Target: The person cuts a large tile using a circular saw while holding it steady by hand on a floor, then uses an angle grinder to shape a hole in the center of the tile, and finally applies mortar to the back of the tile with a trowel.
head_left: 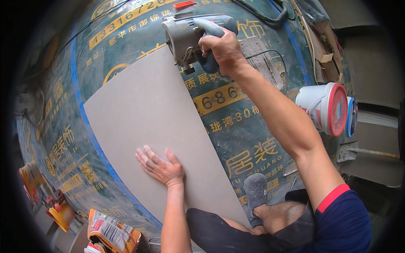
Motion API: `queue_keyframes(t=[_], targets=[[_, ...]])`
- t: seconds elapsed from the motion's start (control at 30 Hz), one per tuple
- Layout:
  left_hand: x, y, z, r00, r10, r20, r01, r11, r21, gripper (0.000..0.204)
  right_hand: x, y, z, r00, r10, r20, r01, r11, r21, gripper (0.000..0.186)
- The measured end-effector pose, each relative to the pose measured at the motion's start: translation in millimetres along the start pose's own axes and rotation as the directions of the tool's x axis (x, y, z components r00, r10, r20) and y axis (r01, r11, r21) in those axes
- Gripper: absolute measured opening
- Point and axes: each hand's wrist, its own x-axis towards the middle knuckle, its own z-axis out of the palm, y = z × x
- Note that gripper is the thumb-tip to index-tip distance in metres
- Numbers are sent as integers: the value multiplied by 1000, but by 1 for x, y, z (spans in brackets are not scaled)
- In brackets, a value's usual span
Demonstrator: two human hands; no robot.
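Observation:
A large, pale grey tile (pixel 143 109) lies flat on the printed dark green floor covering. My left hand (pixel 162 168) rests on it with the fingers spread and the palm down, nearer its lower part. At the tile's far right corner, my right hand (pixel 224 49) wraps round the handle of a grey, dusty handheld power saw (pixel 180 37). Its blade is hidden from this view, so I cannot tell whether it touches the tile. My knee and a foot in a grey clog (pixel 255 188) are beside the near right edge.
White buckets, one with a red lid (pixel 337 109), one with a blue lid (pixel 350 117), stand at right near a shovel (pixel 348 151). A dusty board piece (pixel 270 69) and a cable (pixel 276 51) lie beyond the saw. An orange-and-white bag (pixel 110 231) sits lower left.

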Motion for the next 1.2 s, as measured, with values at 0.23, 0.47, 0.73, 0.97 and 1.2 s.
queue_keyframes(t=[0.23, 0.47, 0.73, 0.97, 1.2], targets=[[2, 2, -1, 1000, -15, 2, 15, 1000, -11, 70, 0, -4, -3, 1000, -6, 29, 6, 1000, -7, 6], [1, 1, 0, 1000, -17, 8, 17, 1000, -5, 70, -3, -4, -5, 1000, 16, 26, -16, 1000, -5, 3], [1, 1, -1, 999, -33, 25, 33, 999, -8, 71, -8, -3, -5, 997, 71, 22, -72, 996, 56, 7], [1, 2, -1, 999, -29, 13, 30, 999, -13, 71, -15, -5, -12, 994, 77, 73, -80, 996, 33, 7], [2, 1, 0, 1000, -23, 2, 23, 1000, 0, 71, -24, -4, -11, 993, 105, 61, -109, 992, 57, 6]])
